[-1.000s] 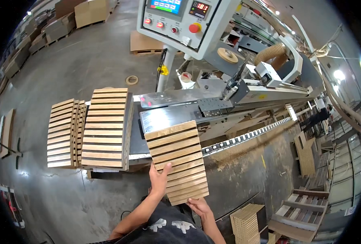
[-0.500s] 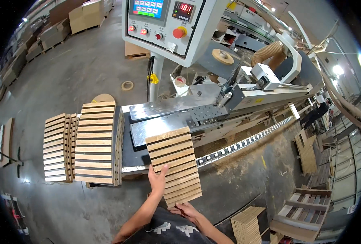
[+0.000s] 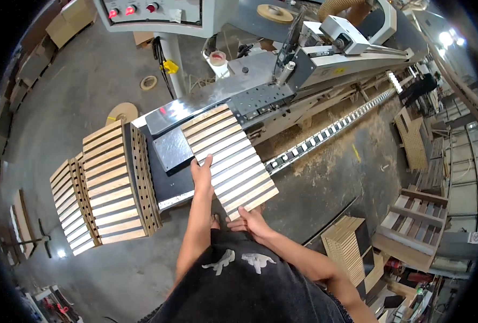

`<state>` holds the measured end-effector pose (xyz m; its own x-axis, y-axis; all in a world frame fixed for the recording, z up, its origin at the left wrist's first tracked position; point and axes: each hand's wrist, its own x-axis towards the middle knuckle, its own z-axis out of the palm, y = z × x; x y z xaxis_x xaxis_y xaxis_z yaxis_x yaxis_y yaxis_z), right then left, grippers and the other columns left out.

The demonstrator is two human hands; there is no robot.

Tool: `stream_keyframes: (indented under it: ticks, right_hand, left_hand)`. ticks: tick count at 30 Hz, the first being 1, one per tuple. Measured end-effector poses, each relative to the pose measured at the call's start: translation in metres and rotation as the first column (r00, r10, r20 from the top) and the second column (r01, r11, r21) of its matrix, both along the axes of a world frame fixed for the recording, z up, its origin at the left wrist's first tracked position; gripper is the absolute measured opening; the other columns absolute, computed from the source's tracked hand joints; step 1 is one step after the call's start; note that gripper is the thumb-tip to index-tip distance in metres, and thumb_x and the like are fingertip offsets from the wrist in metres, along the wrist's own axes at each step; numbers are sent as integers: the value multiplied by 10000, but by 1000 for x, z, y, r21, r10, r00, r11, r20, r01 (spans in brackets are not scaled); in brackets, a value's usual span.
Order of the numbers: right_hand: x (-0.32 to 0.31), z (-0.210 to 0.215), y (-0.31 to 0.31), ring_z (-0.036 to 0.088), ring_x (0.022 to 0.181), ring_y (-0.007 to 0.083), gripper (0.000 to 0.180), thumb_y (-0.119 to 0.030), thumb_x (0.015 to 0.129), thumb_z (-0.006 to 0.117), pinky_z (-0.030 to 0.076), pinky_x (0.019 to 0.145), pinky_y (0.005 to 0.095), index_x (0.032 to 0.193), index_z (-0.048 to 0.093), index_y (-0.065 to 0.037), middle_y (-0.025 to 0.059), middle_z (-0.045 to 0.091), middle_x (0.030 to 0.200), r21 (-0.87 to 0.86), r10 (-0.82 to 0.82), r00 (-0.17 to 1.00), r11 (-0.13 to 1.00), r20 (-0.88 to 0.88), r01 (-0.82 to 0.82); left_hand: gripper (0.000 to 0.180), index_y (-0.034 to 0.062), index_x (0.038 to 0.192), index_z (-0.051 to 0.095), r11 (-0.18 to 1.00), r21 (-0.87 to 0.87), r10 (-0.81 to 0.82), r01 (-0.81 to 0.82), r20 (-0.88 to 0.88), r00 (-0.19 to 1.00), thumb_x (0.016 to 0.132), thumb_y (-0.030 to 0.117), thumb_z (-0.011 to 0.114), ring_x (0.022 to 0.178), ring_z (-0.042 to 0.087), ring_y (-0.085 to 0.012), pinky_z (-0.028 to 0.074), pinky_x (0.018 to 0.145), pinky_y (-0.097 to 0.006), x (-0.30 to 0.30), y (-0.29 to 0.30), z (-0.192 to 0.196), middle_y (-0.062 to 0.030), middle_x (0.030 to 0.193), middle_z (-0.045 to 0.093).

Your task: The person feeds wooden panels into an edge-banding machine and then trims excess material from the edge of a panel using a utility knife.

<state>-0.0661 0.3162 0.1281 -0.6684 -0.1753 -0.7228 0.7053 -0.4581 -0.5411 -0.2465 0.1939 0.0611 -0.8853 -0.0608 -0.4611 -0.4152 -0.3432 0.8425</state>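
A slatted wood panel (image 3: 229,161), light wooden strips on a dark backing, lies slanted over the machine's metal infeed table (image 3: 172,149). My left hand (image 3: 202,175) grips the panel's left edge, thumb on top and the other fingers hidden beneath. At the near edge, my right hand (image 3: 249,222) holds the corner area with its thumb above and fingers below. The panel's far end rests at or just over the metal plate by the perforated guide block (image 3: 260,99); whether it touches cannot be told.
Stacks of similar panels (image 3: 110,185) stand on the left end of the table. A control box (image 3: 158,16) on a post rises behind. The roller conveyor track (image 3: 330,129) runs off to the far right. Wooden pallets (image 3: 411,226) and another panel stack (image 3: 346,250) sit at the lower right.
The panel has moved forward onto the machine's table, carried by both hands. The view has shifted, so the control box now sits higher and partly out of frame.
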Motion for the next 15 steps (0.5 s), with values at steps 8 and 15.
stream_keyframes:
  ticks: [8,15]
  right_hand:
    - [-6,-69,0,534,954,160,543,-405,989,560,448,858,321,1165,551,109,102,633,1018,392,-115,969,899,-217,195]
    - [-6,-88,50,598,771,161,508,-443,995,542,478,688,311,970,569,63,94,648,854,388,-95,918,886,-385,255]
  left_hand:
    - [781,-9,1493,200,965,-262,46,-12,124,991,936,295,655,1330,393,-350,318,1089,-445,-8,33,20,-255,1467,355]
    - [803,23,1519,139,944,-325,-14,56,130,991,952,291,640,1392,296,-351,285,1110,-478,-15,78,3,-244,1534,243]
